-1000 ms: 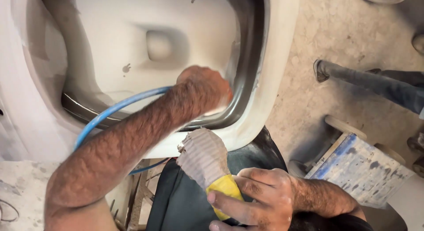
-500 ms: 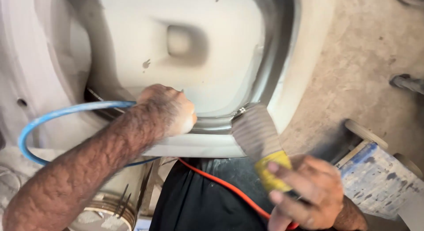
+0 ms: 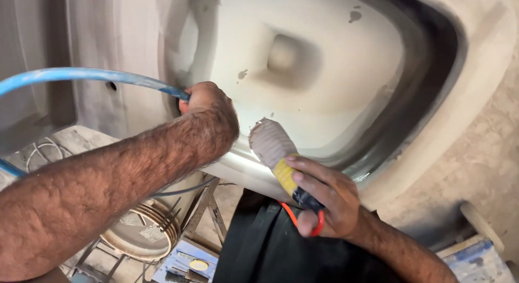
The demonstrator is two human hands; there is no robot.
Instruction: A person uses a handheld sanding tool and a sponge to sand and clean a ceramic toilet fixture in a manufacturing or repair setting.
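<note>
- Your left hand [image 3: 208, 107] is up against the inner wall of the big white moulded shell [image 3: 324, 61], w/ the forearm running in from bottom left. Fingers are curled on the far side of the hand, closed round the end of the blue hose [image 3: 92, 76]; can't see the fingertips themselves.
- Blue hose arcs from the left edge of the view over to that hand, above the forearm. A 2nd stretch of it shows lower left, and a thin dark line passes under the forearm.
- Your right hand [image 3: 324, 199] holds a brush-like tool [image 3: 281, 158] by its yellow-and-dark handle: fingers wrapped close together over the handle, thumb side hidden underneath.
- Tool's grey, dusty head points up-left and lies on the shell's lower rim, just beside your left wrist. Can't tell whether the two touch.
- An orange cord [image 3: 294, 218] loops out from under the right hand, across the black fabric [image 3: 270, 250] below.
- Shell fills the top of the view: smooth pale inside w/ a shallow square recess in the middle, a few dark specks, dark band round the right rim.
- Below left: a round metal drum [image 3: 143, 234] on a metal stand [image 3: 208, 212]. Bottom right: a blue-and-white box [image 3: 478, 261] on the dusty floor.
</note>
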